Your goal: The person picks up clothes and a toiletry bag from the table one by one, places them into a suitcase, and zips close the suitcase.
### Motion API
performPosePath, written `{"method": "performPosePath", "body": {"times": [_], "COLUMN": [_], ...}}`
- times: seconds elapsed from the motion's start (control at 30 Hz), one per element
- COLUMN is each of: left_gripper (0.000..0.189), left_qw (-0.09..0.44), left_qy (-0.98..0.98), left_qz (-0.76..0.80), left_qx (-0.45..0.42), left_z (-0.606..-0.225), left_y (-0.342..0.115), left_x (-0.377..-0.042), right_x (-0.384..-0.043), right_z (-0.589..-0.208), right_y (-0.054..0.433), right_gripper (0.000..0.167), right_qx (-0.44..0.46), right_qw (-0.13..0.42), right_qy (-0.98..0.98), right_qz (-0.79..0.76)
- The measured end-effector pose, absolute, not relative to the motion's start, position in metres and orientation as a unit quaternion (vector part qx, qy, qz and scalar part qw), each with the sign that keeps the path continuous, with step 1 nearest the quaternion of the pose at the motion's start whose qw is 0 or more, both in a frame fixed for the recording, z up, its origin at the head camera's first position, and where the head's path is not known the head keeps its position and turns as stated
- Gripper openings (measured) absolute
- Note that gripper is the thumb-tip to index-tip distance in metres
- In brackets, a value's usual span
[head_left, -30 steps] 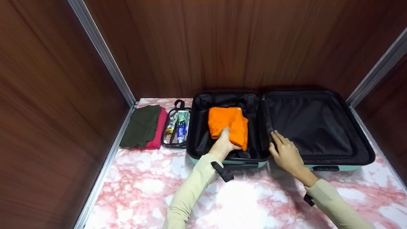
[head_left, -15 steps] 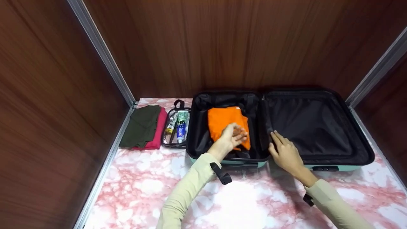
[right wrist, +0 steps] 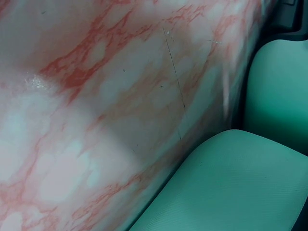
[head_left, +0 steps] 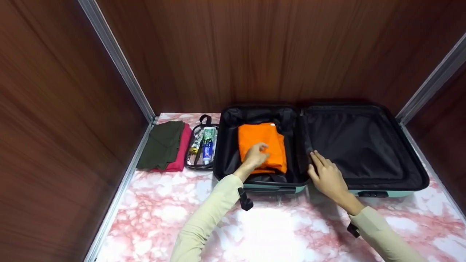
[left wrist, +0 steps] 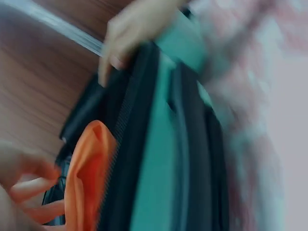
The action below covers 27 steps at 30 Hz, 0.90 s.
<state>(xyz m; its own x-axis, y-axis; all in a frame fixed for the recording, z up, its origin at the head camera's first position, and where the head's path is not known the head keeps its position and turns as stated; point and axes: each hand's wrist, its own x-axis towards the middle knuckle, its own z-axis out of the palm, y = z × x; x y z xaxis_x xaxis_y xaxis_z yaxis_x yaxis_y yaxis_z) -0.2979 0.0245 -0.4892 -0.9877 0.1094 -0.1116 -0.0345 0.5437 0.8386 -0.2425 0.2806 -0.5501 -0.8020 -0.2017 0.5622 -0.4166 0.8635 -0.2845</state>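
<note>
A folded orange garment (head_left: 264, 140) lies inside the left half of an open mint-green suitcase (head_left: 225, 127) with black lining. My left hand (head_left: 256, 155) is over the garment's near left part, its fingers loosely bent with nothing gripped; whether they touch the cloth I cannot tell. In the left wrist view, blurred fingers (left wrist: 33, 190) appear beside the orange fabric (left wrist: 89, 178). My right hand (head_left: 328, 178) rests its extended fingers on the suitcase's middle edge, near the front. The right wrist view has only the green shell (right wrist: 240, 187) and the table; no hand appears there.
Left of the suitcase lies a clear toiletry pouch (head_left: 202, 147) with tubes inside. Beyond it are a folded dark green garment (head_left: 160, 145) and a pink-red one (head_left: 184, 145). Brown panels (head_left: 255, 54) enclose the marbled table (head_left: 164, 211) at the back and sides.
My left hand has let go of the orange garment, lifted and shifted slightly left. The garment's near edge now lies flatter. My right hand has stayed in place.
</note>
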Motion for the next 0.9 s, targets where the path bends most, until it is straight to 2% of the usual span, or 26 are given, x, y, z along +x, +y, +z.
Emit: {"method": "performPosePath", "body": {"times": [0.13,0.27,0.5,0.63,0.73,0.9], "left_gripper": [0.048,0.051,0.048,0.037,0.037,0.055], "left_qw": [0.104,0.112,0.118,0.089,0.077,0.14], "left_qy": [0.944,0.96,0.96,0.961,0.963,0.96], "left_qz": [0.289,0.205,0.197,0.217,0.22,0.204], "left_qx": [0.124,0.155,0.157,0.147,0.137,0.129], "left_z": [-0.502,-0.514,-0.513,-0.508,-0.508,-0.517], "left_y": [0.02,0.017,0.015,0.016,0.014,0.008], "left_x": [-0.293,-0.29,-0.29,-0.293,-0.295,-0.298], "right_x": [-0.242,-0.242,-0.241,-0.241,-0.241,-0.242], "right_z": [-0.55,-0.549,-0.55,-0.55,-0.55,-0.55], "right_y": [0.281,0.281,0.281,0.281,0.282,0.281], "right_gripper": [0.044,0.044,0.044,0.044,0.044,0.044], "right_qx": [0.166,0.169,0.167,0.168,0.167,0.169], "right_qw": [0.266,0.267,0.264,0.266,0.27,0.271], "right_qy": [-0.927,-0.927,-0.928,-0.927,-0.926,-0.926], "right_qz": [0.203,0.204,0.204,0.204,0.204,0.201]}}
